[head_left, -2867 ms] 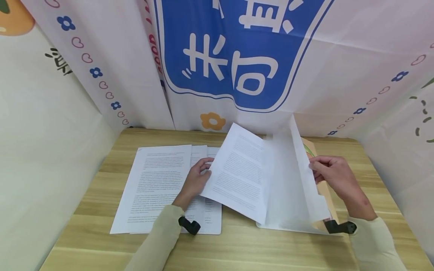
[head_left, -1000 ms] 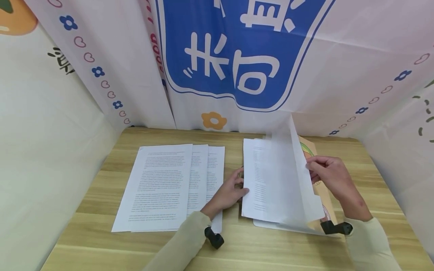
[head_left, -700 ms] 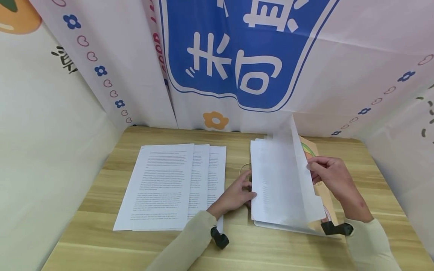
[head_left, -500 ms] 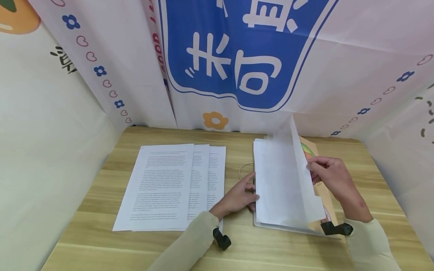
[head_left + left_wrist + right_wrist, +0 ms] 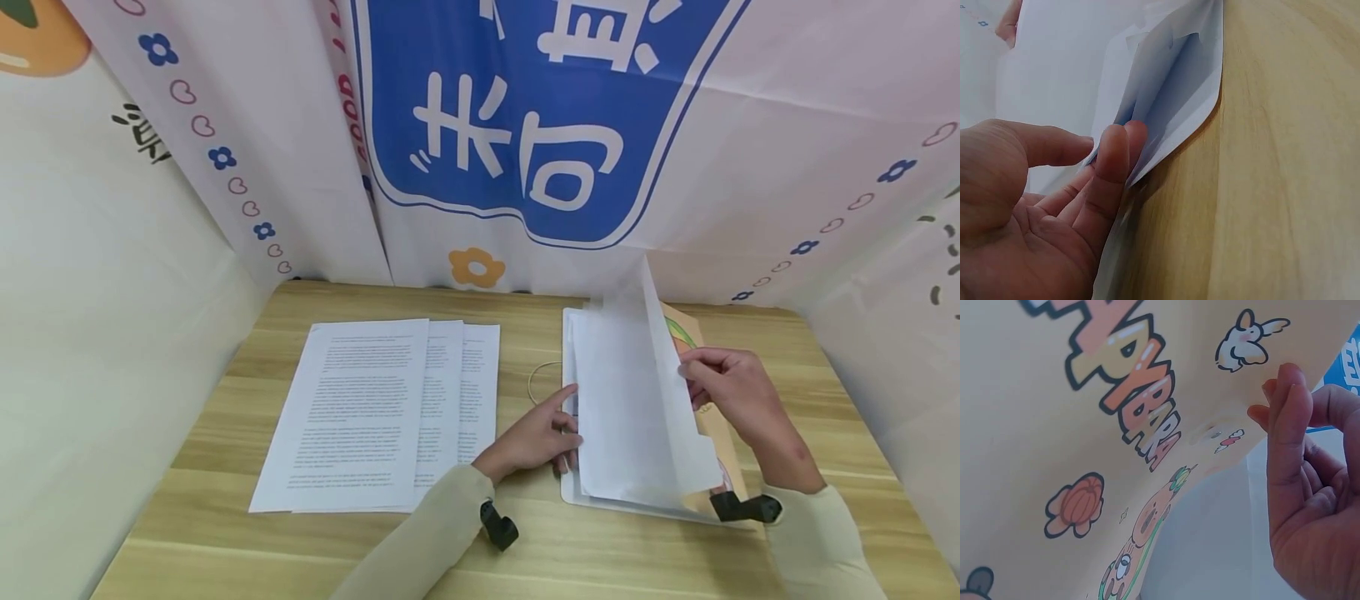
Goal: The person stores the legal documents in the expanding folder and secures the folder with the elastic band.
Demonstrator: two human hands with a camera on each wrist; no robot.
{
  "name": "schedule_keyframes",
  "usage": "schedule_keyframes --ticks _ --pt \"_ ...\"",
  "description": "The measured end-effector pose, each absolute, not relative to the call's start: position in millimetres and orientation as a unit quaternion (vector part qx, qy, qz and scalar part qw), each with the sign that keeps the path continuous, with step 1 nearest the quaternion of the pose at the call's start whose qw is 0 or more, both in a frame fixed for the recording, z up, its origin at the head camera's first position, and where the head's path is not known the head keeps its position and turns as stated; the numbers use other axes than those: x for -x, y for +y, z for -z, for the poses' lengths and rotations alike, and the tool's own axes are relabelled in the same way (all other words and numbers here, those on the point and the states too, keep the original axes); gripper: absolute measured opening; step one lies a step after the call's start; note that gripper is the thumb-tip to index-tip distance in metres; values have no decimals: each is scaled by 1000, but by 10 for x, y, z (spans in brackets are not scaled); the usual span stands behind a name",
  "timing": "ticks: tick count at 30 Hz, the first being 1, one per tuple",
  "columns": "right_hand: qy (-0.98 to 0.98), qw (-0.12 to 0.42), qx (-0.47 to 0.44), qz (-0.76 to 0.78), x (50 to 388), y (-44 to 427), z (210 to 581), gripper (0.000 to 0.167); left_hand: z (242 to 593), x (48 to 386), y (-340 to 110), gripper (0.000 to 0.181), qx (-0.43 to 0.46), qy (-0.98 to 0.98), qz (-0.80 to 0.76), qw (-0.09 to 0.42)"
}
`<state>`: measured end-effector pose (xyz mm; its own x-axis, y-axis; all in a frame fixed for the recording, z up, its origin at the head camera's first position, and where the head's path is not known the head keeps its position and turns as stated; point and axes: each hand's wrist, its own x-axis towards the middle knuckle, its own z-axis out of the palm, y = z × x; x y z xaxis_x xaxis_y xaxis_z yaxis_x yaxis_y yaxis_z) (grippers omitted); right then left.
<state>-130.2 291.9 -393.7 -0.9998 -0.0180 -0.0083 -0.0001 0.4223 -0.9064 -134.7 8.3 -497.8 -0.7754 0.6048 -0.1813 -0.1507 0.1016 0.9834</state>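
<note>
Head: wooden tabletop [image 5: 240,554], printed cloth [image 5: 543,150]

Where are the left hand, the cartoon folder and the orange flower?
Left hand [image 5: 535,437]: head view, back of the hand.
Cartoon folder [image 5: 1097,447]: right wrist view, printed cover.
Orange flower [image 5: 477,267]: head view, white centre.

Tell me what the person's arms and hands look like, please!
Both arms wear long, plain, pale beige sleeves: left sleeve and right sleeve. At each cuff sits a small, chunky black gadget, one on the left and one on the right. The left hand and right hand are bare, with no gloves showing.
</note>
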Motion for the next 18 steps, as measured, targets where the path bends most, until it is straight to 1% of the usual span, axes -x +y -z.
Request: schedule_keyframes --ticks 10,18 --pt "841 8 6 542 1299 2912 3928 33 4963 1356 76 75 -164 679 -640 320" --pt "844 6 12 536 1299 2911 3927 32 4972 1347 53 73 -172 682 -634 322"
